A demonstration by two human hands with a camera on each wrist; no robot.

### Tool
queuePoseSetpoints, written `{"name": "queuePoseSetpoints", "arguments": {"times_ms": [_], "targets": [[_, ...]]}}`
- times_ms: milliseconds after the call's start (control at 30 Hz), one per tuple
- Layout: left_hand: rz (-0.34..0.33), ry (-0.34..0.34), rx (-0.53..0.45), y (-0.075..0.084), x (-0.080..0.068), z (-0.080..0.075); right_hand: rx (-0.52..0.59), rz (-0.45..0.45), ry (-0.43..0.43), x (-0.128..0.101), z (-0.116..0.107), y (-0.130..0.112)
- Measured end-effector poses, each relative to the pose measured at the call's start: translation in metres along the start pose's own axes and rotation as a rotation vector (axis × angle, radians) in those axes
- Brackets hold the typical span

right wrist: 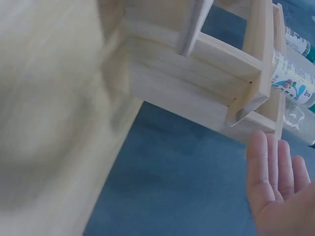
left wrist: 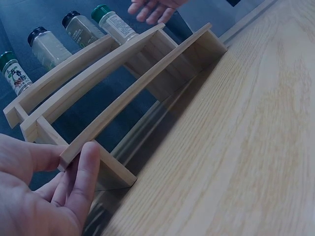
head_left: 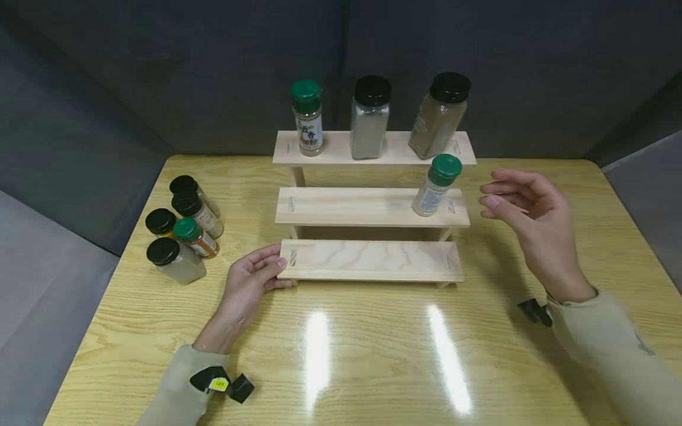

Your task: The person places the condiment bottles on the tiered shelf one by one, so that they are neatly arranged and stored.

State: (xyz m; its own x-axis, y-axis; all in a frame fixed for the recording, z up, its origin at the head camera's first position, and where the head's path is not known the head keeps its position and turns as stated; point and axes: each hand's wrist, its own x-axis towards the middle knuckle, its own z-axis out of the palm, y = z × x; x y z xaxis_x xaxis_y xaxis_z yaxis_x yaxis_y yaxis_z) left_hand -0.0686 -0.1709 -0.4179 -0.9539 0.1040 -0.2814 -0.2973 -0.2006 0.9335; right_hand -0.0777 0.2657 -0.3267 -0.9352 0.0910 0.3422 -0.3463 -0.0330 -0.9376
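The near end of the front shelf (left wrist: pixel 115 109) is pinched between the thumb and fingers of the left hand (left wrist: pixel 39 206). The rack (left wrist: pixel 93 73) is set on the counter (left wrist: pixel 236 128). On the rear shelf (left wrist: pixel 64 73) are carried a green-capped bottle (left wrist: pixel 17 76), a pale black-capped bottle (left wrist: pixel 49 48) and a brown black-capped bottle (left wrist: pixel 82 33). A second green-capped bottle (left wrist: pixel 117 27) is borne at the far end of the middle shelf (left wrist: pixel 106 65). Near it, untouching, the right hand (left wrist: pixel 152 9) is held with fingers loosely extended.
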Motion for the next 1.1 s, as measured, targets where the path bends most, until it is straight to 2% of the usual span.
{"name": "queuePoseSetpoints", "arguments": {"times_ms": [133,267,400,500,700,933,1100], "targets": [[-0.002,0.002,0.0,0.0,0.0,0.0,-0.02,0.091,0.036,-0.011,-0.008,0.005],[-0.007,0.008,0.005,0.001,0.001,0.0,-0.073,0.258,0.048,-0.021,-0.017,0.013],[-0.008,0.01,0.006,0.0,0.001,0.0,-0.054,0.42,-0.021,-0.028,-0.022,0.022],[-0.004,0.01,0.004,0.0,0.001,0.0,-0.053,0.499,-0.079,-0.031,-0.022,0.028],[0.003,0.006,0.001,0.0,0.001,0.0,-0.111,0.558,-0.128,-0.035,-0.015,0.038],[0.001,0.005,-0.001,-0.001,0.001,0.0,-0.258,0.594,-0.176,-0.038,-0.005,0.046],[0.0,0.005,0.003,-0.001,0.001,-0.001,-0.167,0.622,-0.156,-0.04,-0.002,0.049]]}}
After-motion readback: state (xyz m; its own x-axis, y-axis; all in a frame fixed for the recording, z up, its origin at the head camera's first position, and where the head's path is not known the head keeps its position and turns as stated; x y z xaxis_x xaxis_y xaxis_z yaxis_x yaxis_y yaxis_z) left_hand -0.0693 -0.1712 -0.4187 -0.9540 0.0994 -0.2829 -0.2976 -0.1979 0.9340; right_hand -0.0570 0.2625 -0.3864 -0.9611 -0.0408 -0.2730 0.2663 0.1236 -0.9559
